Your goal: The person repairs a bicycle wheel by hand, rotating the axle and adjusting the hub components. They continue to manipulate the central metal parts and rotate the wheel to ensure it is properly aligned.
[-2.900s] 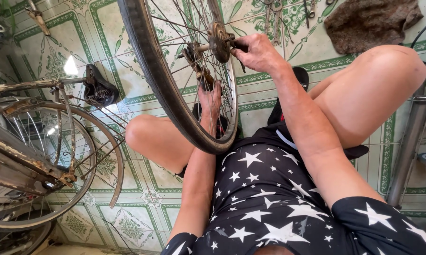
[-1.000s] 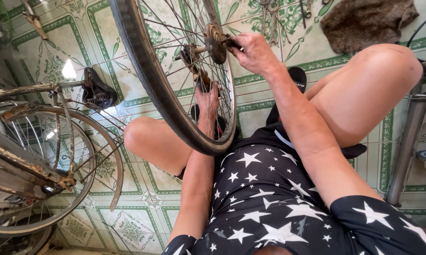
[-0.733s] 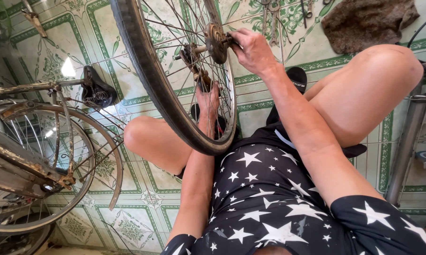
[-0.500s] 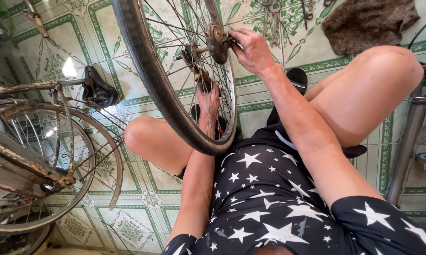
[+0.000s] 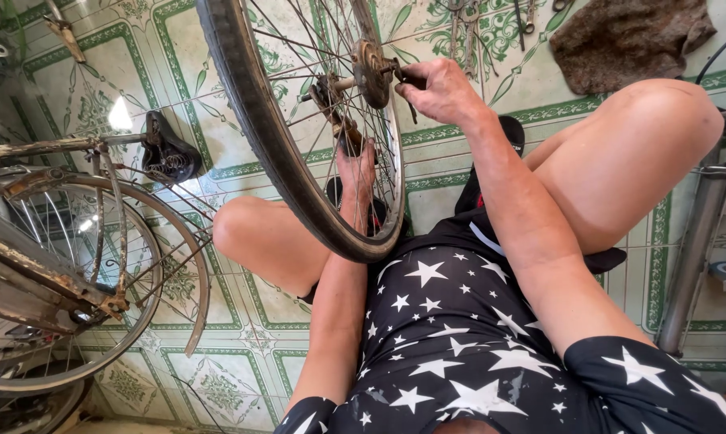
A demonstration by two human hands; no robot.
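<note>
Bicycle repair workshop, floor-level — loose wheel (image 5: pixel 299 120), rusty old bicycle (image 5: pixel 65 273), tools (image 5: pixel 467 24) and rag (image 5: pixel 628 36) on patterned tile floor (image 5: pixel 242 362).

Two hands (image 5: pixel 435 88) (image 5: pixel 355 165), one held wheel (image 5: pixel 299 120), one rusty bicycle (image 5: pixel 65 265), one saddle (image 5: pixel 166 153), one brown rag (image 5: pixel 628 36).

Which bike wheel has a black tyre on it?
The loose wheel held up by both hands, over the person's lap. Its rim wears a black tyre. The rusty wheel on the old bicycle at the left shows only bare metal.
</note>
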